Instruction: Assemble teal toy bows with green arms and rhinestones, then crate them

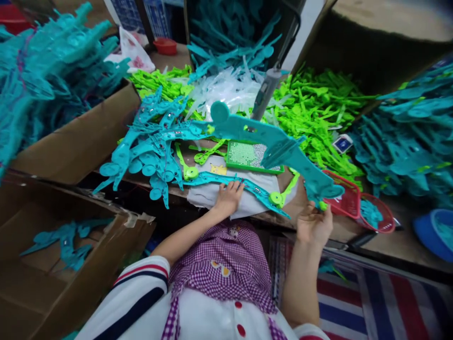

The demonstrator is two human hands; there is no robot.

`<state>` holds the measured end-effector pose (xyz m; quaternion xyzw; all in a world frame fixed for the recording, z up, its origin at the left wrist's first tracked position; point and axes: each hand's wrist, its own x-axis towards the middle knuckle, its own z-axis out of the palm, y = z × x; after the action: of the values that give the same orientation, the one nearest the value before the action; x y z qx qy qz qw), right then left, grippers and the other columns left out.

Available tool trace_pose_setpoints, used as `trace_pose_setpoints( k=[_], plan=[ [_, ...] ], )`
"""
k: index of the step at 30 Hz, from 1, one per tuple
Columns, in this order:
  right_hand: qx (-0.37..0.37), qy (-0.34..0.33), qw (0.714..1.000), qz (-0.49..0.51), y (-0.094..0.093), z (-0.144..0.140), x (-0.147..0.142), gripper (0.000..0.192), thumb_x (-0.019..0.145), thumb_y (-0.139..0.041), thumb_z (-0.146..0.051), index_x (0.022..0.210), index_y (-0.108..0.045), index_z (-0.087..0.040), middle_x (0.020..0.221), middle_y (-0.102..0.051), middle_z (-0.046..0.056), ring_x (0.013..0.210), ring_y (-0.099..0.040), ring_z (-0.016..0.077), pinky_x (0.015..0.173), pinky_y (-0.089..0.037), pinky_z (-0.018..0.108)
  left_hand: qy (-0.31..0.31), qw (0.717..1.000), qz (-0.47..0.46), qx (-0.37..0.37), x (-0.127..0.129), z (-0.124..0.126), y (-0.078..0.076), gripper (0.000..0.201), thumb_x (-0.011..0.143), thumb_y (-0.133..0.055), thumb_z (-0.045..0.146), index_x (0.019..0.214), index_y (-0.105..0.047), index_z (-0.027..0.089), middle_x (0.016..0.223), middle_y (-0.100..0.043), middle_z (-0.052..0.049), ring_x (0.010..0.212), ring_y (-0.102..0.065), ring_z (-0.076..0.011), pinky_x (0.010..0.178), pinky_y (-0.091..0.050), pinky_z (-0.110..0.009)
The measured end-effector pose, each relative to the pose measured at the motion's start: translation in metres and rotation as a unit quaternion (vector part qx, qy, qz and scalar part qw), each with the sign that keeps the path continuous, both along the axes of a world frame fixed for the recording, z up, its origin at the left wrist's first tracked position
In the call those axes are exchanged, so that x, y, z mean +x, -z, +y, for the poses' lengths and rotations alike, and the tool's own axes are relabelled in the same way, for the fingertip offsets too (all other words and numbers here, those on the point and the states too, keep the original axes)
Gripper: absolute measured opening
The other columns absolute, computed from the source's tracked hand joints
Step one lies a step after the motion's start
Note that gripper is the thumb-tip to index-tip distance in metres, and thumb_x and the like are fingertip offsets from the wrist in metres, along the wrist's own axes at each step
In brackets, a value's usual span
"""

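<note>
A long teal plastic shell [212,177], open side up, lies across a pale cloth [203,196] at the bench's front edge. Lime-green arms sit at its two ends, a left arm [191,173] and a right arm [278,198]. My left hand [228,197] has its fingers together on the middle of this shell, near small dark parts. With thumb and fingers, my right hand [314,224] grips the lower right end of a second, curved teal shell [244,125], raised over the bench. A bit of lime-green plastic [322,206] shows at those fingertips.
A green tray [240,156] of small metal pieces stands behind the cloth. A grey power screwdriver [265,92] hangs above. Around are heaped lime-green parts [311,113], clear strips [226,89], stacked teal assemblies [148,151], red baskets [345,193] and a cardboard box [81,127].
</note>
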<state>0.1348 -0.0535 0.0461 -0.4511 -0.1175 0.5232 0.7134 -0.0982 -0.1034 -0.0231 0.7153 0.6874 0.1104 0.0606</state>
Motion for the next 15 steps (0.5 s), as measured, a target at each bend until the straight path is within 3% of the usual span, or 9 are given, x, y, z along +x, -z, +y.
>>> trace_pose_setpoints(
  k=[3, 6, 9, 11, 15],
  plan=[
    [-0.025, -0.016, 0.999, 0.031, 0.007, 0.002, 0.005, 0.012, 0.083, -0.068, -0.025, 0.074, -0.065, -0.017, 0.061, -0.067, -0.007, 0.051, -0.065, 0.0046, 0.049, -0.054, 0.009, 0.007, 1.0, 0.022, -0.021, 0.011, 0.003, -0.013, 0.047, 0.098, -0.03, 0.005, 0.136, -0.055, 0.013, 0.134, -0.058, -0.016, 0.121, -0.052, -0.0268, 0.103, -0.041, -0.046],
    [-0.024, -0.04, 0.999, 0.003, 0.009, 0.008, 0.008, 0.011, 0.083, -0.067, -0.026, 0.077, -0.067, -0.017, 0.063, -0.068, -0.007, 0.049, -0.064, 0.0048, 0.047, -0.053, 0.009, 0.004, 0.999, 0.025, -0.035, 0.017, 0.01, -0.024, 0.039, 0.096, -0.033, 0.004, 0.122, -0.062, 0.01, 0.127, -0.06, -0.016, 0.12, -0.053, -0.0266, 0.099, -0.046, -0.042],
    [-0.025, -0.06, 0.998, -0.022, 0.014, 0.015, 0.003, 0.01, 0.082, -0.068, -0.026, 0.079, -0.068, -0.017, 0.064, -0.068, -0.006, 0.05, -0.065, 0.0057, 0.047, -0.054, 0.01, -0.006, 0.999, 0.014, -0.047, 0.017, 0.013, -0.032, 0.034, 0.094, -0.04, 0.005, 0.12, -0.062, 0.007, 0.126, -0.061, -0.018, 0.121, -0.054, -0.027, 0.097, -0.049, -0.039],
    [-0.046, -0.066, 0.997, -0.022, 0.018, 0.018, -0.003, 0.01, 0.083, -0.065, -0.026, 0.078, -0.068, -0.017, 0.062, -0.067, -0.006, 0.05, -0.065, 0.0065, 0.048, -0.055, 0.011, -0.014, 0.997, -0.006, -0.07, 0.019, 0.014, -0.039, 0.034, 0.092, -0.043, 0.005, 0.121, -0.06, 0.004, 0.12, -0.063, -0.019, 0.114, -0.059, -0.0267, 0.091, -0.051, -0.037],
    [-0.078, -0.069, 0.994, -0.016, 0.015, 0.016, -0.012, 0.013, 0.085, -0.064, -0.027, 0.075, -0.066, -0.018, 0.057, -0.061, -0.007, 0.047, -0.061, 0.0059, 0.042, -0.05, 0.01, -0.03, 0.987, -0.052, -0.15, 0.023, 0.019, -0.05, 0.029, 0.094, -0.039, 0.003, 0.104, -0.067, 0.003, 0.096, -0.068, -0.016, 0.092, -0.067, -0.0234, 0.081, -0.051, -0.037]
  ],
)
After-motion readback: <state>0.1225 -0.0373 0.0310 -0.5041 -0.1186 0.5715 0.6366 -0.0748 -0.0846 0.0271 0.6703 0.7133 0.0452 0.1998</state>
